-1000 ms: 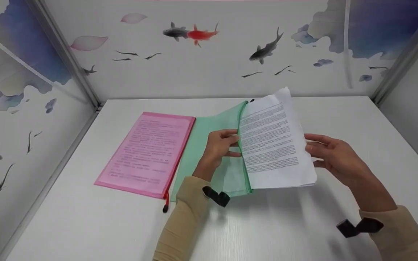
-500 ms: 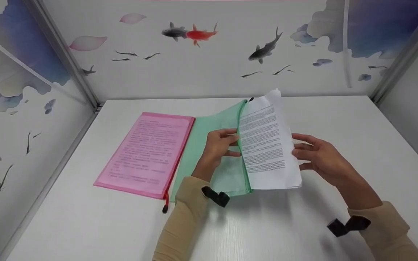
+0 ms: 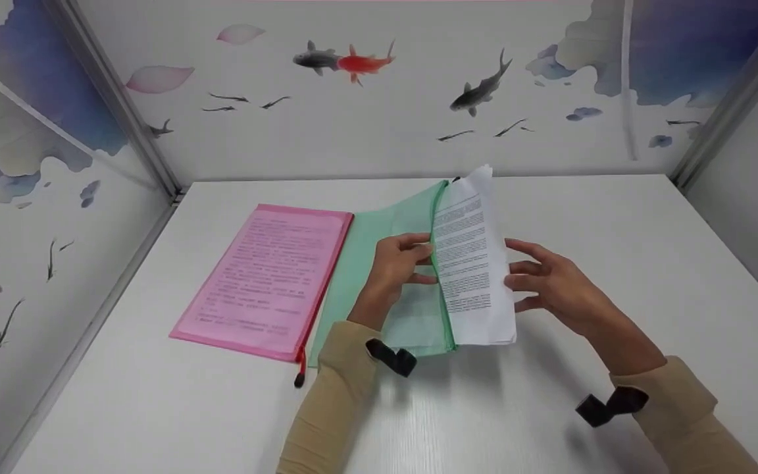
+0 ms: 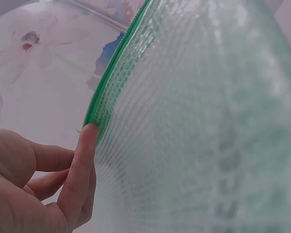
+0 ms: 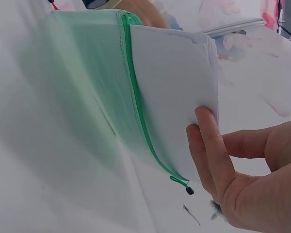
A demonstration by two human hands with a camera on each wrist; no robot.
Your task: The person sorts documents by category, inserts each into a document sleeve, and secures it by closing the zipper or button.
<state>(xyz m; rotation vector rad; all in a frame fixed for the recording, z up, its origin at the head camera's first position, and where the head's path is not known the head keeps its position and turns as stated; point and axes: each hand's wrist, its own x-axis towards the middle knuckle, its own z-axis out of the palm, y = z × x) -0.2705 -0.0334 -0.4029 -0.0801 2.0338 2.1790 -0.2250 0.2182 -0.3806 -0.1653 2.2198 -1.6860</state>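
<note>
A green mesh zipper file bag (image 3: pixel 399 217) lies on the white table with its zipped side raised and its mouth open to the right. My left hand (image 3: pixel 395 263) pinches the green zipper edge (image 4: pixel 109 80) at the mouth. A stack of printed paper sheets (image 3: pixel 468 263) sits partly inside the bag, its right part sticking out. My right hand (image 3: pixel 553 289) holds the outer edge of that stack, fingers on one face and thumb on the other in the right wrist view. The inner part of the sheets is hidden in the bag.
A pink zipper file bag (image 3: pixel 267 283) with printed sheets inside lies left of the green one, its red zipper pull (image 3: pixel 300 368) toward the front. White panels (image 3: pixel 379 131) painted with fish and petals enclose the table (image 3: pixel 122 401) at the back and sides.
The right hand has moved left with the paper stack, so less of it sticks out of the green file bag. The left hand keeps its place on the zipper edge.
</note>
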